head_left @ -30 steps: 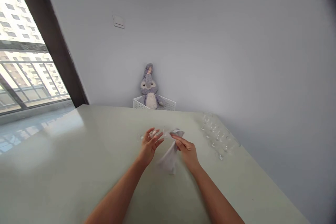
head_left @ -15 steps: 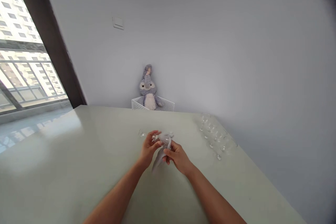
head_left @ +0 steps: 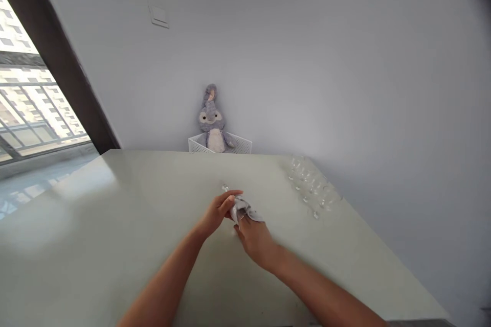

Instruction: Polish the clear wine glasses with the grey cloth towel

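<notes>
In the middle of the table, my left hand [head_left: 215, 214] closes around a small clear glass piece, mostly hidden by the fingers and the cloth; I cannot make out its full shape. A light grey cloth [head_left: 253, 213] is bunched against it. Fingers of my right hand [head_left: 256, 239] press into that cloth, with a thin ring showing on one finger. Just beyond my left fingertips a bit of clear glass [head_left: 225, 187] shows; whether it belongs to the held piece, I cannot tell.
Several clear glasses [head_left: 315, 184] stand in rows near the table's right edge. Behind the pale table [head_left: 153, 204], a plush rabbit [head_left: 215, 139] sits in a white perforated basket [head_left: 242, 146] against the wall. A window is at the left.
My right hand has turned over and pushed its fingers into the cloth. The cloth, hanging down before, is now gathered around the glass piece. The view has shifted slightly.
</notes>
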{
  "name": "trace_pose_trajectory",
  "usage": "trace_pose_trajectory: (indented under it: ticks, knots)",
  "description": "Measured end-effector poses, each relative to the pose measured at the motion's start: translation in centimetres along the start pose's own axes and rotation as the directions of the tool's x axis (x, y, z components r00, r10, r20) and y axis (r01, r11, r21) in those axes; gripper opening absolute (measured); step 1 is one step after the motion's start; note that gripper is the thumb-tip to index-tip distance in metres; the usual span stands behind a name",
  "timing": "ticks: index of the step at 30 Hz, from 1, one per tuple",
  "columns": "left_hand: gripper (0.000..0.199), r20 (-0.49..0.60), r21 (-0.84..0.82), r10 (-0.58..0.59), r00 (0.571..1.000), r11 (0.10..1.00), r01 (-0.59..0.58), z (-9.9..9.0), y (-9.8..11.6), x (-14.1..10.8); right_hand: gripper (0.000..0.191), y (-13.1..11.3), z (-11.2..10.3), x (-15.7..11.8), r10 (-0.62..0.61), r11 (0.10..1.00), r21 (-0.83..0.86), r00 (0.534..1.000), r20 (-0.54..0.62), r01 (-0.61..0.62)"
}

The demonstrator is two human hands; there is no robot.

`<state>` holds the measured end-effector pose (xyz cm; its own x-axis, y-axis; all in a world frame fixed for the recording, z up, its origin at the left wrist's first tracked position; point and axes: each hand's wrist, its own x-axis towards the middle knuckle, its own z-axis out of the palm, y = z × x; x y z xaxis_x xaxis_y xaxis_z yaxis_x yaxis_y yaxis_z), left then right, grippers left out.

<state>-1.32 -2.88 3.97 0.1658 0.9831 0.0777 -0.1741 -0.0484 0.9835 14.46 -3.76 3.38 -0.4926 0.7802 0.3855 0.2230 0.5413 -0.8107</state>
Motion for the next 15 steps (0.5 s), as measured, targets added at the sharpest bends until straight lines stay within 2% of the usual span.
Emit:
trace_pose_trajectory:
  ticks: [1,2,4,6,8,10,12,14,15]
  knots:
    - [0.043,0.012,0.054,-0.036,0.999,0.998,0.036,0.0,-0.2,0.0,0.027,0.4,-0.3,-0.1,-0.033,0.997,-0.068,0.999,0.004,0.034]
    - [0.043,0.027,0.095,-0.058,0.998,0.994,0.055,0.1,-0.2,-0.1,0.025,0.8,-0.7,-0.1,-0.018,0.998,-0.054,1.000,0.022,0.019]
    - [0.042,0.078,0.095,-0.046,0.996,0.995,0.038,0.6,0.0,-0.3,0.024,1.2,-1.6,-0.2,0.108,0.985,0.126,0.991,0.075,-0.117]
    - [0.046,0.118,0.020,0.033,0.992,0.999,-0.036,1.4,0.5,-0.6,0.031,0.8,-2.3,-0.3,0.242,0.899,0.354,0.966,0.090,-0.258]
    - [0.046,0.092,-0.047,0.115,0.989,0.993,-0.111,2.5,1.1,-0.8,0.036,-0.2,-2.5,-0.7,0.286,0.830,0.484,0.956,0.056,-0.277]
    - [0.039,0.017,-0.093,0.125,0.992,0.988,-0.123,3.6,1.5,-1.0,0.034,-1.0,-2.4,-1.4,0.233,0.888,0.412,0.972,-0.016,-0.206]
    - [0.037,-0.025,-0.110,0.050,0.998,0.993,-0.052,4.2,1.7,-1.3,0.028,-1.4,-2.3,-2.1,0.100,0.982,0.167,0.994,-0.051,-0.090]
    - [0.040,-0.019,-0.065,-0.044,0.999,0.997,0.042,4.2,1.8,-1.9,0.022,-1.2,-2.6,-2.6,-0.028,0.997,-0.068,0.999,-0.026,0.027]
    - [0.042,0.000,-0.010,-0.077,0.997,0.997,0.077,4.0,1.9,-2.3,0.019,-0.9,-2.8,-2.7,-0.053,0.992,-0.117,0.999,-0.009,0.052]
